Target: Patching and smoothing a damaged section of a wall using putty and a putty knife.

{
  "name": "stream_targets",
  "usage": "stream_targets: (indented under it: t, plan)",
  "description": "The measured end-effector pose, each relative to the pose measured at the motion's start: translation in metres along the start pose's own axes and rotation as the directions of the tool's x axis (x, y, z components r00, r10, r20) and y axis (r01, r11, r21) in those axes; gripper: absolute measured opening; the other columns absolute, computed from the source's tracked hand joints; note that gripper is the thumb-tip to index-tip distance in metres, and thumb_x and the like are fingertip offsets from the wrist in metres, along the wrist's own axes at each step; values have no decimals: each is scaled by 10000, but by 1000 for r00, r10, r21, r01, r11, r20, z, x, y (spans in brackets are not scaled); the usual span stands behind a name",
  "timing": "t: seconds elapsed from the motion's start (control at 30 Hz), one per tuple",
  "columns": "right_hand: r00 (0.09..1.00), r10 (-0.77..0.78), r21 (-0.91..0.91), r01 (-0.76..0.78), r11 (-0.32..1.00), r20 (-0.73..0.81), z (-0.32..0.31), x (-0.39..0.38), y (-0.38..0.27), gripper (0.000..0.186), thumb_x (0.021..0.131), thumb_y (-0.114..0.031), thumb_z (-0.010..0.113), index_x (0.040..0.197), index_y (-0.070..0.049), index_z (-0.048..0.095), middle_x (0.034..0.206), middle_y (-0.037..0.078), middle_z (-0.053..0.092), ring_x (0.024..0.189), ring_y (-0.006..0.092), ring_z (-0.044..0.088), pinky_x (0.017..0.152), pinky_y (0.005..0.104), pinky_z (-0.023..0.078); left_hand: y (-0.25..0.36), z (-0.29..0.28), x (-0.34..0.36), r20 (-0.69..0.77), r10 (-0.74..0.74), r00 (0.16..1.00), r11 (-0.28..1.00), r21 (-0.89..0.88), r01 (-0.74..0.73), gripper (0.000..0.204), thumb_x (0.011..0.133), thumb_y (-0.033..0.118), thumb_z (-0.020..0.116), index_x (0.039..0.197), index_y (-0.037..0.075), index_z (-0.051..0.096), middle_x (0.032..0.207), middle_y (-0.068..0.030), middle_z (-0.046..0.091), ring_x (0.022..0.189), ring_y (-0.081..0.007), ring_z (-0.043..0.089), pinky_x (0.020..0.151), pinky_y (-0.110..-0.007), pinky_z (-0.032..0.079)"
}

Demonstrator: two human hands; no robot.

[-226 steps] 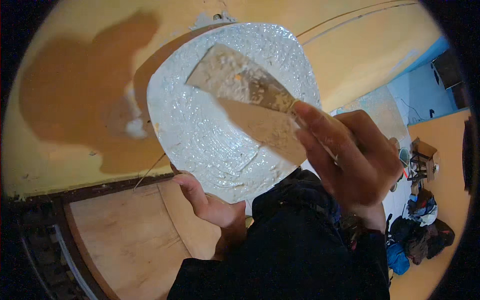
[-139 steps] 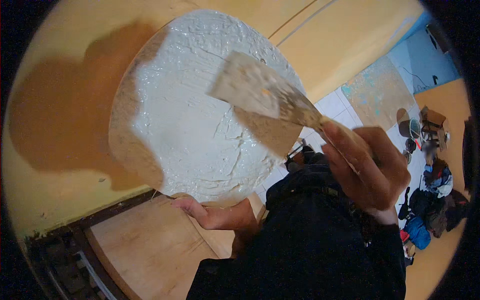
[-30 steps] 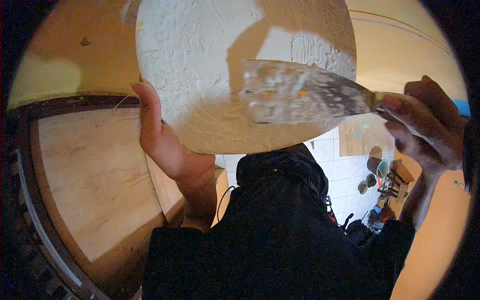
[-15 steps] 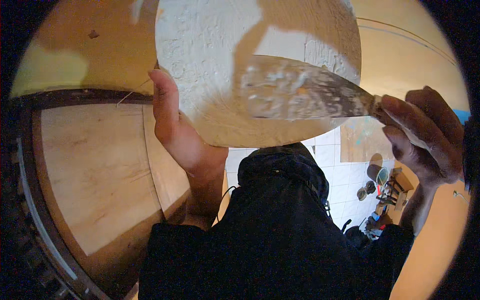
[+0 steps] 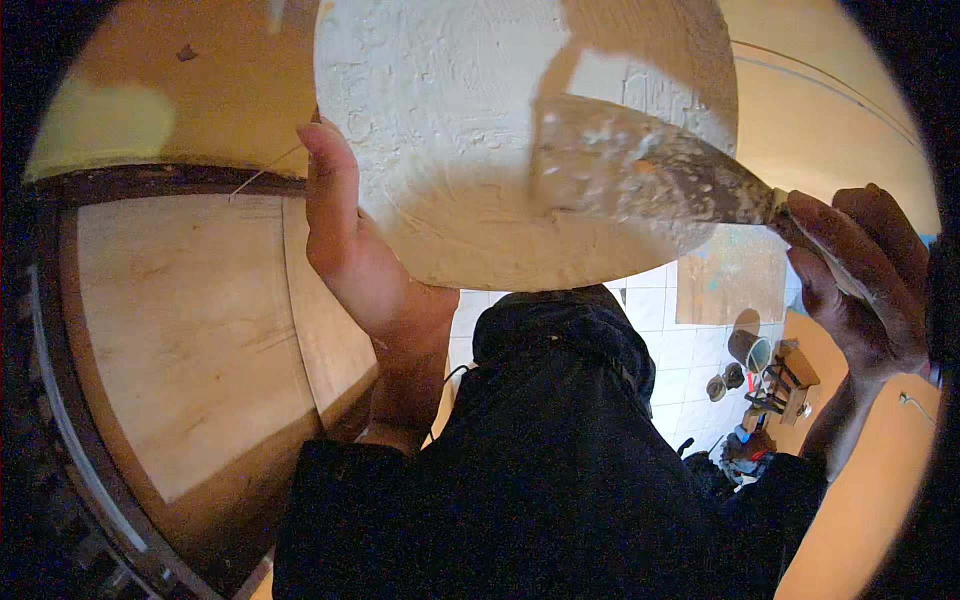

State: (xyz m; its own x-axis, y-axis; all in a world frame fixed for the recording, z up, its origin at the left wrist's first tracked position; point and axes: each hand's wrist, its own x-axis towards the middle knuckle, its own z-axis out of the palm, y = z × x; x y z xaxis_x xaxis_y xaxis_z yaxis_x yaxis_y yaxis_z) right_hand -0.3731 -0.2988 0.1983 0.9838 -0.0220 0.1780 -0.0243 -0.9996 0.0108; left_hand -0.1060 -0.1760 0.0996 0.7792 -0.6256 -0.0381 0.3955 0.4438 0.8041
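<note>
A round off-white board [image 5: 430,110], its face smeared with white putty, spans the upper middle. My left hand [image 5: 370,275] holds it at the lower left, thumb up along the rim and the other fingers hidden behind it. Closed around a handle at the right, my right hand [image 5: 865,275] grips a putty knife [image 5: 650,165]. The broad, putty-flecked blade lies over the right part of the board; I cannot tell if it touches the surface.
A wood panel [image 5: 190,340] in a dark frame stands at the left. White floor tiles [image 5: 670,345] show below, with a brownish sheet [image 5: 730,280], a bucket [image 5: 750,350] and a small wooden stool [image 5: 790,385] on the right. An orange-yellow wall [image 5: 860,500] rises at the far right.
The putty knife and my right hand have shifted right across the board, and the blade's motion smear has lessened. My left hand keeps its hold on the board.
</note>
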Motion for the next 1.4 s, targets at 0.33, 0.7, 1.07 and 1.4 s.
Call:
stream_targets:
  t: [0.33,0.7,1.07,1.4]
  plan:
    - [984,-131,149,149,978,-123,17,21,-9,506,756,28,756,1225,102,581,772,157,621,583,222,530,501,348,407,3,-6,0,5,17,1000,998,-58,-16,510,1039,361,429,1324,-56,491,1314,-131,555,1199,-222,535,1032,-382,405]
    - [995,60,70,-65,995,75,-9,2,-2,584,673,92,773,1225,59,586,710,102,554,552,195,512,471,302,372,-3,-17,-4,-20,90,996,990,111,-88,480,1008,346,510,1290,-42,524,1248,-128,602,1102,-270,600,937,-418,484]
    - [988,-109,126,95,987,113,-11,13,1,603,694,75,778,1257,64,562,838,190,652,646,260,577,529,348,452,1,-16,-10,-92,-21,995,1000,17,23,563,1027,421,436,1352,-39,468,1309,-141,558,1181,-270,548,1017,-432,420]
    - [979,-28,-15,31,999,201,-37,-14,27,680,657,105,771,1291,65,529,889,191,648,677,257,577,567,384,455,-2,-7,-3,-163,132,978,982,157,-106,530,967,393,569,1237,-64,565,1207,-153,619,1072,-291,614,927,-426,491]
